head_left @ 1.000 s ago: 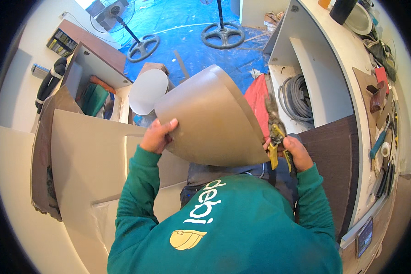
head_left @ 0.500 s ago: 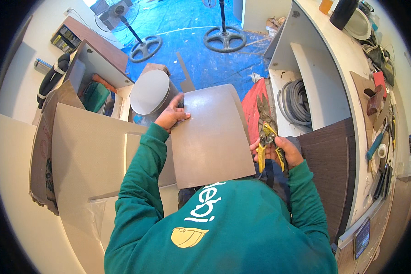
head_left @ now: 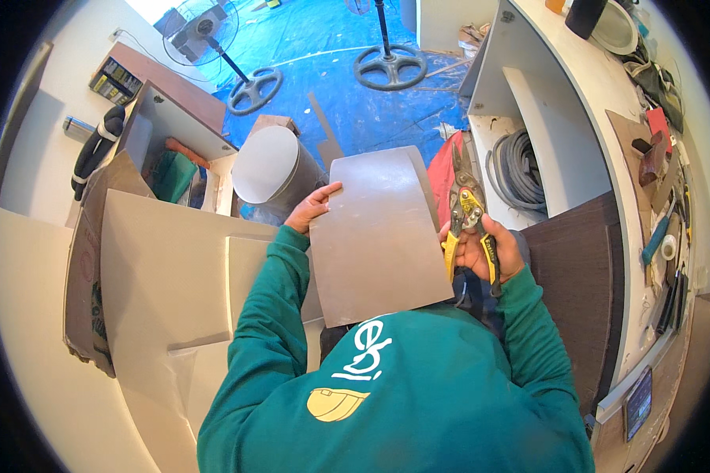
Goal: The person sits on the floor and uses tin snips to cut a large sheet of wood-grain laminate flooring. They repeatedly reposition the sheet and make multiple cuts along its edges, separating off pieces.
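Observation:
A gently curved grey-brown sheet [head_left: 383,236] stands before my chest, its lower edge close to my green top. At its upper left edge my left hand [head_left: 312,210] is closed on it, some fingers hidden behind. To the right of the sheet my right hand [head_left: 497,251] holds yellow-and-black tin snips [head_left: 470,206] by the handles, blades pointing away from me. The snips' handles are spread apart, and the blades lie beside the sheet's right edge, over a red surface [head_left: 443,169]. Whether the blades touch the sheet I cannot tell.
Beyond the sheet stands a grey cylinder [head_left: 267,167]. Two fan stands [head_left: 389,69] rest on a blue floor covering [head_left: 323,102]. A coiled hose [head_left: 517,173] lies in the right cabinet; tools, including a blue-handled one [head_left: 655,243], line the right counter. Large pale panels [head_left: 166,260] lie left.
The view has shifted slightly, so most things appear farther right. My left hand sits a little lower along the sheet's edge. The snips remain in my right hand.

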`<state>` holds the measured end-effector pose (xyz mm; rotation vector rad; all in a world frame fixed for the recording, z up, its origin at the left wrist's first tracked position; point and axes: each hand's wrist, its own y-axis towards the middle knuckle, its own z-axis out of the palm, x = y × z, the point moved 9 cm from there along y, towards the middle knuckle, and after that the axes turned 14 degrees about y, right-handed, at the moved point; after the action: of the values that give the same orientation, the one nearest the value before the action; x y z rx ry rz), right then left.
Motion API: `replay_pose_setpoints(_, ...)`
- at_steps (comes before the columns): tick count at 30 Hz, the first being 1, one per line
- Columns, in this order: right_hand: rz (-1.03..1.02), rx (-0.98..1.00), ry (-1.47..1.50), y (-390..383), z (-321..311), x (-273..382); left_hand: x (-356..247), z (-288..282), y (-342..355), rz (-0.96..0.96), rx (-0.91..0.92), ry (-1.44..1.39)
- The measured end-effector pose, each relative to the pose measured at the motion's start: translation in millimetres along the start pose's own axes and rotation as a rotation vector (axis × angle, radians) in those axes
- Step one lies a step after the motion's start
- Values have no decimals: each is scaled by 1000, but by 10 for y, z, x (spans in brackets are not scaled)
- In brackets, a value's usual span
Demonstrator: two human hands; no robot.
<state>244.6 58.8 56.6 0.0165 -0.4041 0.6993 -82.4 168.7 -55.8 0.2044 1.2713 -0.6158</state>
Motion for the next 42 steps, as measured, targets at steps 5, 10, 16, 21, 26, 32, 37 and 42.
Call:
replay_pose_setpoints(5,-27,106,117,-6,132,142,65,-10,194,-67,-65,206)
replay_pose_setpoints(10,-88,123,198,55,233,273,-366,-239,355,154,-195,629)
replay_pose_setpoints(16,-127,58,193,76,121,345,-667,-205,452,92,-116,13)
replay_pose_setpoints(21,-112,27,176,55,119,291,-1210,-105,302,543,-501,1021)
replay_pose_setpoints(26,-110,-49,71,22,44,250,-841,-272,206,181,-759,637)
replay_pose_setpoints(32,-103,25,-4,21,155,304,-1027,5,49,93,-850,518)
replay_pose_setpoints(37,-142,-87,-2,-1,116,327,-1176,237,13,25,-805,453)
replay_pose_setpoints(42,-133,-50,-84,-93,214,347,-977,218,-221,-27,-749,331)
